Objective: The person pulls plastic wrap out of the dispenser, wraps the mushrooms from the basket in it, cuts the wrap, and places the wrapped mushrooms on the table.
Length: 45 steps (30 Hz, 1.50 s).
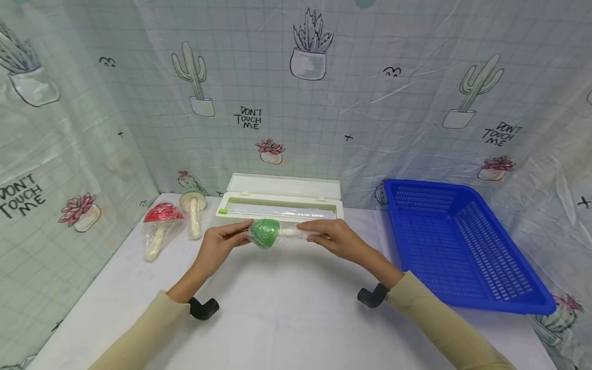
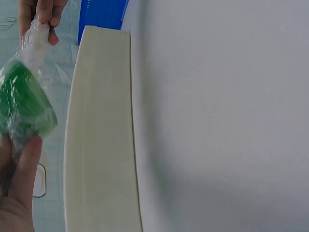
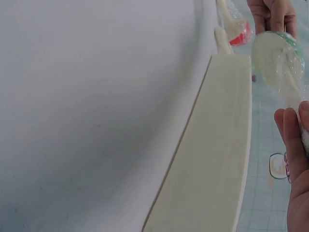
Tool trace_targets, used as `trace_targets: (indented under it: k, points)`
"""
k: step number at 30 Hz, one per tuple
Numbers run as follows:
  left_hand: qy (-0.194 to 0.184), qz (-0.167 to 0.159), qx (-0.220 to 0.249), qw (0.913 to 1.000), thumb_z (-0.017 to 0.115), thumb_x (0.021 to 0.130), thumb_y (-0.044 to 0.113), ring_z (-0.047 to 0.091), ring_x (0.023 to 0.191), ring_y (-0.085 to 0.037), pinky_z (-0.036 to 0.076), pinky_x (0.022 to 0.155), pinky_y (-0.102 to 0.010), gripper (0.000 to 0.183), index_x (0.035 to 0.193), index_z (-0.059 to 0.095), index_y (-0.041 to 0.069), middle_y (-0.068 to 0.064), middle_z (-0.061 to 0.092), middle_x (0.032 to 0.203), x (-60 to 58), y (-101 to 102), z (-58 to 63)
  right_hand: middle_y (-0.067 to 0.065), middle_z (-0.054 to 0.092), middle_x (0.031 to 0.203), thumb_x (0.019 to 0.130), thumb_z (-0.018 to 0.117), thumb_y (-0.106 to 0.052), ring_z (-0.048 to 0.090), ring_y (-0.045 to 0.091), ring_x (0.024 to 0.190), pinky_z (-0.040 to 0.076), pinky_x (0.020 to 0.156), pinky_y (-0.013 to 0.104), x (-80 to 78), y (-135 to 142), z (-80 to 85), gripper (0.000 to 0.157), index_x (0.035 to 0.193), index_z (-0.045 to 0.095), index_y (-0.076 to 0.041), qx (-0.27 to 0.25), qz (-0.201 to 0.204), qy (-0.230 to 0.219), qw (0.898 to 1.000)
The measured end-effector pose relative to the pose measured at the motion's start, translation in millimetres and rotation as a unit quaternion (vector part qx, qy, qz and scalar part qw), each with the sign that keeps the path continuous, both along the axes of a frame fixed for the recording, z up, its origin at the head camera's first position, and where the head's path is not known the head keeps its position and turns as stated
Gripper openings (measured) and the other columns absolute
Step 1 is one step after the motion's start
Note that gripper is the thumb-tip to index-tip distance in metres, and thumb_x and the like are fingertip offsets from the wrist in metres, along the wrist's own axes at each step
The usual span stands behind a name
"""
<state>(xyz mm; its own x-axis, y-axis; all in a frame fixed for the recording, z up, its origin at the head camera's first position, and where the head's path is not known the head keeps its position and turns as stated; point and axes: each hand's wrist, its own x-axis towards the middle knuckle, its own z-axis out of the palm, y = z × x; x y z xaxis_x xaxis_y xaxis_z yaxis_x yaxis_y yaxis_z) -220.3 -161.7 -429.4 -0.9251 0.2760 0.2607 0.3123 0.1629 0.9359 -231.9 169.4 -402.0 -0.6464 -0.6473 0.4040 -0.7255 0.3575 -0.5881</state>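
A toy mushroom with a green cap (image 1: 265, 233) and a pale stem, wrapped in clear plastic film, is held level between both hands in front of the white box. My left hand (image 1: 218, 247) pinches the film at the top of the cap, thumb and fingers closed on it, as the left wrist view also shows. My right hand (image 1: 336, 238) pinches the stem end with its film. Just behind is an open white cling film box (image 1: 280, 224) with a roll of film (image 1: 282, 210) inside, a green slider (image 1: 223, 211) at its left and its lid (image 1: 284, 186) raised.
A red-capped mushroom (image 1: 163, 212) in film and a green-topped mushroom (image 1: 194, 213) lie on the white table (image 1: 287, 318) at the back left. To the right stands a blue plastic basket (image 1: 467, 246). A printed curtain (image 1: 277, 92) closes off the back and sides.
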Motion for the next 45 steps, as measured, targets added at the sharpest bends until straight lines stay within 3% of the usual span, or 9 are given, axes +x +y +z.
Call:
trace_targets:
  k: [2,5,9,16,24,32,36,40,45]
  points:
    - [0.007,0.036,-0.004,0.9993,0.067,0.095,-0.005,0.073,0.101,-0.017,0.06,0.082,-0.027,0.036,0.13,0.067,-0.002,-0.021,0.066,0.129,0.5,4.3,0.8,0.009,0.068,0.132,0.094,0.071,-0.005,0.067,0.025,0.118,0.059,0.085,0.026,0.8,-2.5,0.2,0.039,0.133,0.067,-0.004,0.003,-0.004,0.0,1.0]
    - [0.036,0.063,-0.062,0.9954,0.067,0.095,-0.005,0.073,0.103,-0.027,0.06,0.081,-0.025,0.038,0.133,0.065,-0.001,-0.022,0.067,0.127,2.1,9.6,1.4,0.009,0.068,0.131,0.095,0.071,-0.007,0.068,0.024,0.117,0.059,0.085,0.026,1.7,-6.5,1.1,0.038,0.133,0.067,-0.005,0.005,-0.012,0.008,1.0]
    - [0.042,0.06,-0.111,0.9912,0.071,0.094,0.003,0.07,0.108,-0.033,0.059,0.081,-0.024,0.048,0.14,0.058,-0.001,-0.025,0.065,0.129,4.9,13.3,2.7,0.01,0.069,0.129,0.094,0.072,-0.007,0.069,0.024,0.115,0.06,0.084,0.026,2.1,-11.0,1.3,0.038,0.132,0.068,-0.005,0.002,-0.018,0.016,1.0]
    - [0.036,0.058,-0.121,0.9903,0.077,0.091,0.012,0.069,0.112,-0.032,0.058,0.085,-0.026,0.058,0.143,0.055,0.001,-0.024,0.061,0.136,7.7,7.6,5.2,0.007,0.069,0.129,0.095,0.072,-0.008,0.068,0.021,0.115,0.059,0.084,0.023,2.1,-21.7,-6.1,0.037,0.131,0.069,-0.005,-0.002,-0.017,0.008,1.0]
    - [0.005,0.042,-0.124,0.9914,0.083,0.086,0.012,0.062,0.122,-0.037,0.055,0.094,-0.036,0.068,0.146,0.052,0.0,-0.027,0.055,0.142,12.5,-18.5,0.9,0.006,0.07,0.13,0.093,0.073,-0.007,0.068,0.02,0.117,0.057,0.084,0.019,6.0,-46.7,-12.1,0.037,0.13,0.07,-0.006,-0.008,-0.005,-0.016,1.0]
    - [-0.005,0.088,-0.158,0.9835,0.084,0.086,0.022,0.066,0.116,-0.037,0.058,0.087,-0.028,0.064,0.139,0.055,0.001,-0.026,0.063,0.133,25.2,-52.0,-4.8,0.004,0.068,0.132,0.095,0.072,-0.011,0.069,0.011,0.11,0.057,0.08,0.016,7.3,-89.5,-22.0,0.037,0.132,0.069,-0.008,-0.017,0.009,-0.063,0.998]
    - [-0.007,0.097,-0.171,0.9805,0.083,0.087,0.024,0.062,0.121,-0.041,0.055,0.091,-0.031,0.067,0.14,0.051,-0.002,-0.029,0.059,0.136,28.5,-69.6,-6.5,0.004,0.068,0.132,0.095,0.072,-0.01,0.069,0.005,0.103,0.056,0.076,0.014,8.3,-111.9,-25.9,0.038,0.132,0.069,-0.009,-0.02,0.023,-0.086,0.996]
    - [-0.009,0.105,-0.196,0.9749,0.082,0.089,0.027,0.057,0.126,-0.045,0.051,0.094,-0.039,0.072,0.142,0.046,-0.003,-0.033,0.054,0.14,29.9,-83.0,-6.8,0.004,0.068,0.133,0.095,0.071,-0.011,0.066,0.0,0.095,0.054,0.073,0.012,8.7,-133.6,-26.4,0.037,0.133,0.068,-0.009,-0.016,0.038,-0.084,0.996]
    - [-0.009,0.12,-0.223,0.9675,0.079,0.092,0.026,0.052,0.129,-0.05,0.047,0.097,-0.044,0.074,0.144,0.04,-0.008,-0.037,0.05,0.142,31.3,-97.6,-4.2,0.002,0.069,0.13,0.095,0.072,-0.013,0.061,-0.005,0.084,0.05,0.068,0.008,7.0,-162.6,-29.6,0.036,0.131,0.07,-0.01,-0.008,0.026,-0.061,0.998]
